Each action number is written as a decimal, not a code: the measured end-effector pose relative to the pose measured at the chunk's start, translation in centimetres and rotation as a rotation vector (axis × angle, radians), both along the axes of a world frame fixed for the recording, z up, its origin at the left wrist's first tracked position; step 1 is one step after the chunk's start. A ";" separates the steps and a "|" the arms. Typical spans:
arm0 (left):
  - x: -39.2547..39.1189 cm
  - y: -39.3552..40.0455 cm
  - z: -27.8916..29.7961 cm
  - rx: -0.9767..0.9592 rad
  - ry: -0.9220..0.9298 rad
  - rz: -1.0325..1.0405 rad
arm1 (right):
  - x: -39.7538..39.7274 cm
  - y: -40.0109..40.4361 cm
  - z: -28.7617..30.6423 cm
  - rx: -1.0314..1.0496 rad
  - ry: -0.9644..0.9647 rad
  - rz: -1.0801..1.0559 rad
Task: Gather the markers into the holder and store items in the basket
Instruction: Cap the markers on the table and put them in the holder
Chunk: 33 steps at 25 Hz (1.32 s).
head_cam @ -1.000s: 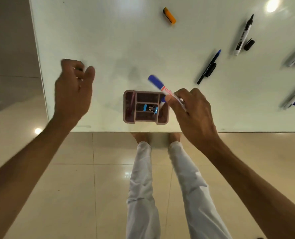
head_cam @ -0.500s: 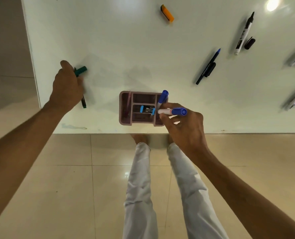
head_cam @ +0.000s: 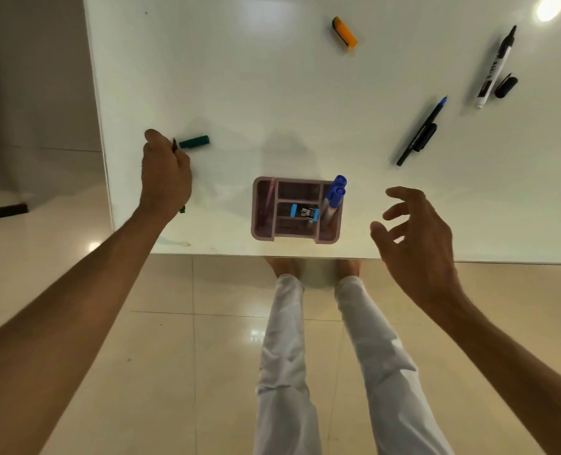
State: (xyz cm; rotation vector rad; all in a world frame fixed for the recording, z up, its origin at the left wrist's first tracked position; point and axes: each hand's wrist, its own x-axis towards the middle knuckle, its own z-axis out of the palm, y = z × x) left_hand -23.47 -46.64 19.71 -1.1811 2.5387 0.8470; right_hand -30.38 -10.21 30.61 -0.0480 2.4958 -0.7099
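A pink holder [head_cam: 331, 236] with several compartments stands near the white table's front edge. Two blue-capped markers [head_cam: 335, 196] stand in its right compartment, and a blue binder clip [head_cam: 304, 212] lies in a middle one. My right hand [head_cam: 413, 231] hovers open to the right of the holder, holding nothing. At the table's left edge my left hand [head_cam: 164, 174] is closed around a green marker [head_cam: 182, 210], mostly hidden in the fist. Its green cap [head_cam: 194, 141] lies just beyond my fingers.
An orange object [head_cam: 344, 31] lies at the far middle of the table [head_cam: 272, 93]. An uncapped blue pen [head_cam: 422, 131] and an uncapped black marker [head_cam: 495, 67], each with a loose cap beside it, lie at the right. More markers blur at the right edge.
My right hand has dropped the second blue marker into the holder, let go and pulled away to the right, fingers open. My left hand still grips the green marker at the left.
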 end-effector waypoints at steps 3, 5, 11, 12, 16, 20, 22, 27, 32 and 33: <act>0.5 -0.1 0.8 0.095 0.116 0.212 | -0.2 0.8 -0.1 0.019 -0.008 -0.026; 1.0 0.0 1.2 0.041 0.121 0.058 | -0.1 0.8 -0.1 0.009 -0.008 -0.056; -1.0 0.0 0.4 -0.251 -0.110 -0.490 | 0.4 -0.5 0.8 -0.076 0.068 -0.051; -1.4 -0.1 0.4 -0.254 -0.171 -0.498 | 0.7 -1.0 1.2 -0.090 0.095 -0.023; -2.5 1.2 2.7 0.018 -0.123 -0.227 | 1.6 -3.3 3.3 -0.181 0.157 0.049; -3.3 5.5 9.4 0.411 0.076 -0.013 | 2.1 -5.5 4.3 -0.274 0.020 0.099; -3.0 7.3 13.1 0.620 0.033 -0.062 | 2.5 -6.0 4.8 -0.331 -0.077 0.114; 0.1 10.4 17.0 1.000 -0.100 -0.178 | 2.3 -6.0 6.0 -0.423 -0.200 0.218; 3.7 12.9 15.7 0.920 -0.052 -0.074 | 2.8 -5.0 6.9 -0.355 -0.238 0.361; 4.9 14.0 15.4 0.871 -0.054 -0.023 | 3.3 -4.8 7.0 -0.328 -0.230 0.374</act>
